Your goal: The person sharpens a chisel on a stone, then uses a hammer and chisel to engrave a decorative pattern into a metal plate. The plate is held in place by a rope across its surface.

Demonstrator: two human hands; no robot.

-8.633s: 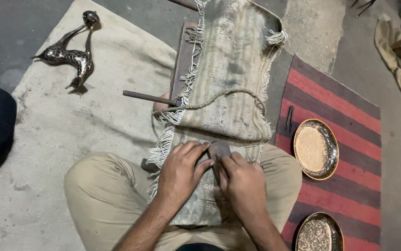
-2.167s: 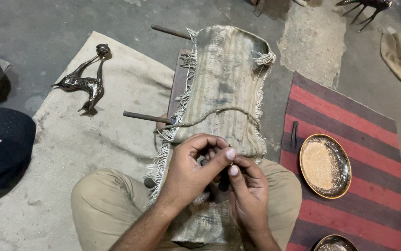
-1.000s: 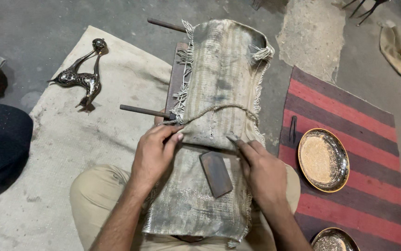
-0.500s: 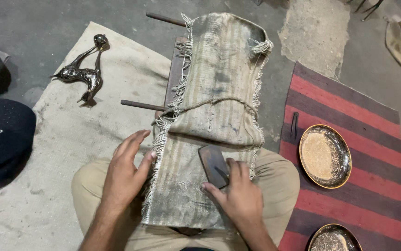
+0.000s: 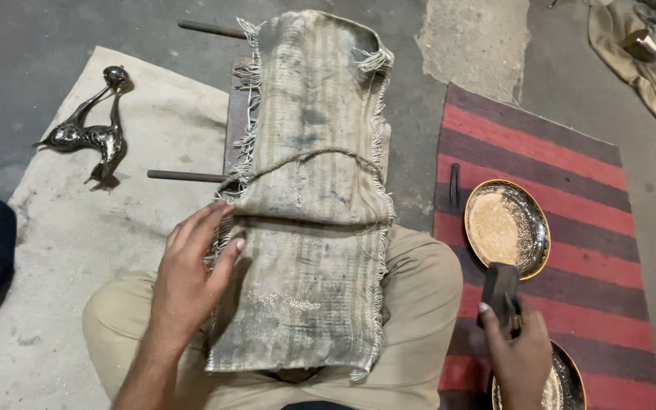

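Fingers of the right hand (image 5: 521, 357) grip a small dark block (image 5: 499, 292), held upright with its long axis running away from the person, just near the lower rim of the brass dish (image 5: 538, 228) on the red striped mat (image 5: 571, 159). Left of that dish, the left hand (image 5: 191, 277) lies open and flat on the fringed edge of the worn cloth (image 5: 312, 190).
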